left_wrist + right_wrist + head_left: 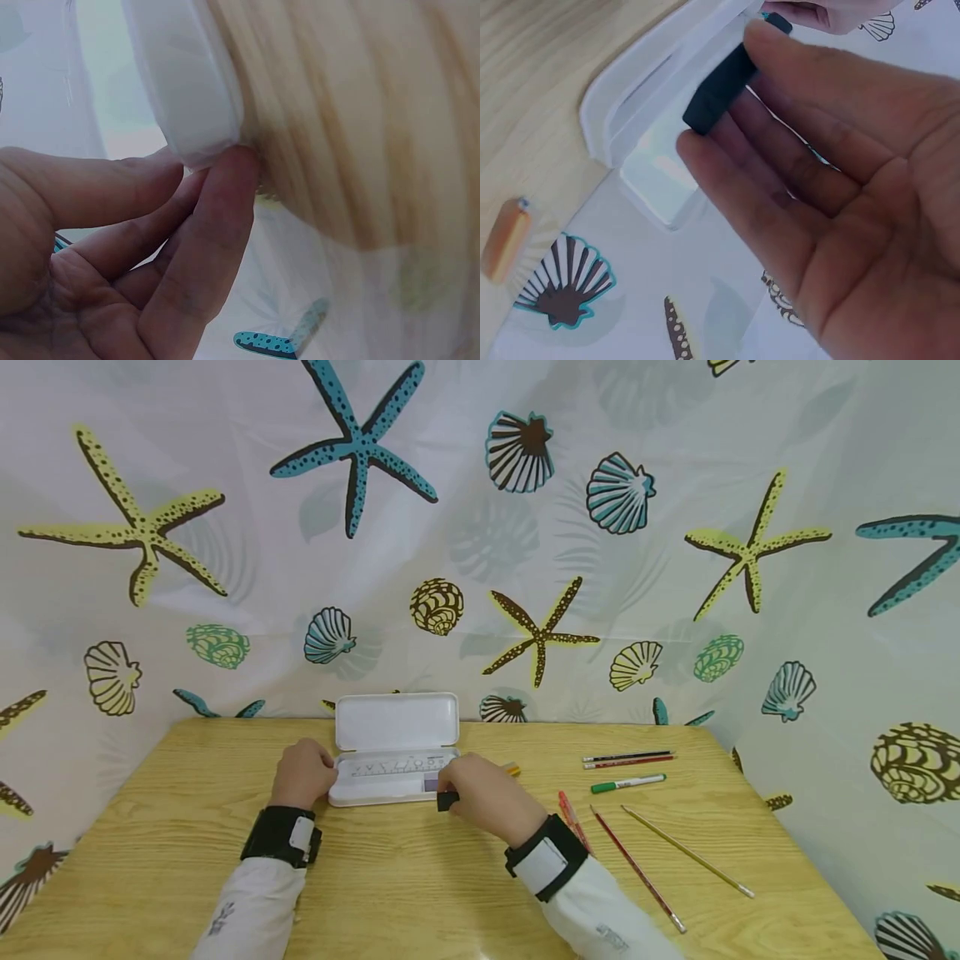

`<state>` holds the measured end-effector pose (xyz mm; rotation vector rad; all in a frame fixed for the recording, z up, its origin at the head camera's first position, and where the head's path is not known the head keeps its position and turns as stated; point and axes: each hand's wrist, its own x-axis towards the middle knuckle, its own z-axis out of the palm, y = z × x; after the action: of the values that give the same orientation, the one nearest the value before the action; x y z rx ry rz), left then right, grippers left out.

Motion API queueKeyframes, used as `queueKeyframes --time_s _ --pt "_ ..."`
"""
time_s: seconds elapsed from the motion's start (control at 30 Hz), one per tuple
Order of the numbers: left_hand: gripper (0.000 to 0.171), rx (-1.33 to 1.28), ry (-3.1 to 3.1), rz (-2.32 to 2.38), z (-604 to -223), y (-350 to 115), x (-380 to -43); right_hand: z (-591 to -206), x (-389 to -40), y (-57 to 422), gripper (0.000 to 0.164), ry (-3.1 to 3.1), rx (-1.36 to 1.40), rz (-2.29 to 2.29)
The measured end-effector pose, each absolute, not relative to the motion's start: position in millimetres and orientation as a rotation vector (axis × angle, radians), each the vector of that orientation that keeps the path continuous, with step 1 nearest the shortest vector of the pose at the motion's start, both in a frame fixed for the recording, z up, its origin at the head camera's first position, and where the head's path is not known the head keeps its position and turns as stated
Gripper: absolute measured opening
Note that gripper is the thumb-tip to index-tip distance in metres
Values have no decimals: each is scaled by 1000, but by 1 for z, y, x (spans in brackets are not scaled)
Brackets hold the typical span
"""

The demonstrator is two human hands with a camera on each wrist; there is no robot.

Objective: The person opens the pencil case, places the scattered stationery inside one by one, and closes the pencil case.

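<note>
Pinching near its ends should suit the black block [718, 93], likely light and firm, which the right hand [487, 797] grasps while the left hand [302, 774] pinches the white case [397, 723].

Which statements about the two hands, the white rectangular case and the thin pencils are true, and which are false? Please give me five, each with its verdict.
1. The left hand pinches the edge of the white rectangular case. True.
2. The white rectangular case is fully shut. False: its flat white lid is raised.
3. The right hand holds a small dark rectangular block. True.
4. A long thin yellow pencil lies inside the case. False: the yellow pencil lies on the wooden table, to the right of the case.
5. A thin black pencil and a thin red pencil lie beside each other. True.
</note>
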<state>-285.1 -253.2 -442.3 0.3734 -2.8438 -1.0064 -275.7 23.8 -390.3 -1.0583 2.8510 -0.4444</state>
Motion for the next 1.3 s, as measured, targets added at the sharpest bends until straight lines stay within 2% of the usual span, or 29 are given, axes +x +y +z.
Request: queueKeyframes --time_s 0.37,0.7,0.97,1.3 --pt "10 374 -2846 -1001 -443 -253 -286 -394 -288 -15 17 2886 -1265 -349" --pt "9 358 -2835 -1012 -440 -252 -284 -406 -304 -32 17 2898 -1182 -432" --pt "9 371 -2828 -1013 -437 -251 -282 -412 -310 -42 24 2896 -1132 -427" --pt "8 369 -2821 -1010 -436 -250 -280 -418 -318 -47 21 2832 -1154 -454"
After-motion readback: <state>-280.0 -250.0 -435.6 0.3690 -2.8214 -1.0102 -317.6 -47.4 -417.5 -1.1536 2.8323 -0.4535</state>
